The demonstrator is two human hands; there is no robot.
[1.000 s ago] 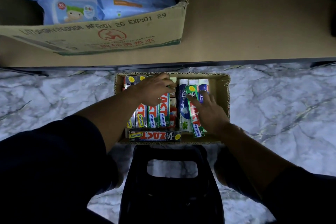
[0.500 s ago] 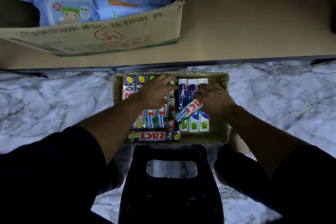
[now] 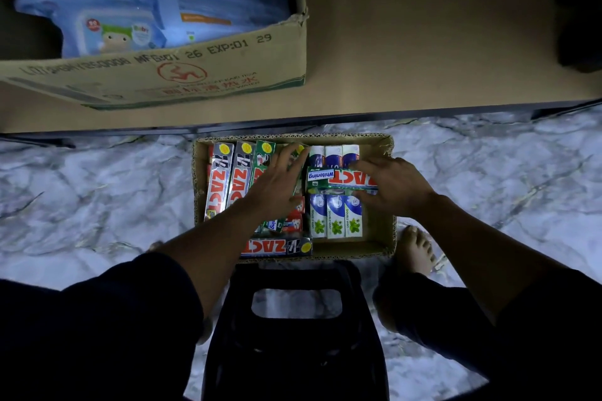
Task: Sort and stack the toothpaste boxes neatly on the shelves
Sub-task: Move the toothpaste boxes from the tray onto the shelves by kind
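In the head view, your right hand (image 3: pixel 395 187) grips the green-and-red cardboard "Whitening" toothpaste box (image 3: pixel 338 177) by its right end, with fingers and thumb closed on it. It holds the box crosswise just above the white-and-blue mint toothpaste boxes (image 3: pixel 335 218) in the small open corrugated cardboard tray (image 3: pixel 374 148) on the grey marbled floor (image 3: pixel 97 189). Your left hand (image 3: pixel 277 182) lies flat on the green and red boxes in the middle of the tray, fingers straight and slightly spread. The step in hand appears to be sorting, that is, removing this box from a group of another kind. Grip the long edges so that the thin card does not crush. Lift clear of the mint boxes before you turn the box. Use the left hand to steady the middle row. The tan shelf board (image 3: pixel 423 42) lies beyond the tray, well apart from the held box, and no toothpaste box is visible on it. Count as follows: one held box; three mint boxes; two silver ZACT boxes (image 3: pixel 216 185) lengthwise at the left wall; one silver crosswise box (image 3: pixel 277 247) at the near wall; one green upright-printed box (image 3: pixel 264 155) beside the silver pair. The boxes under the left hand cannot be counted. The shelf carries one large brown cardboard carton (image 3: pixel 163 75) of blue wipes packs (image 3: pixel 114 32), number not countable. One black plastic stool (image 3: pixel 296 335) stands at the tray's near wall.
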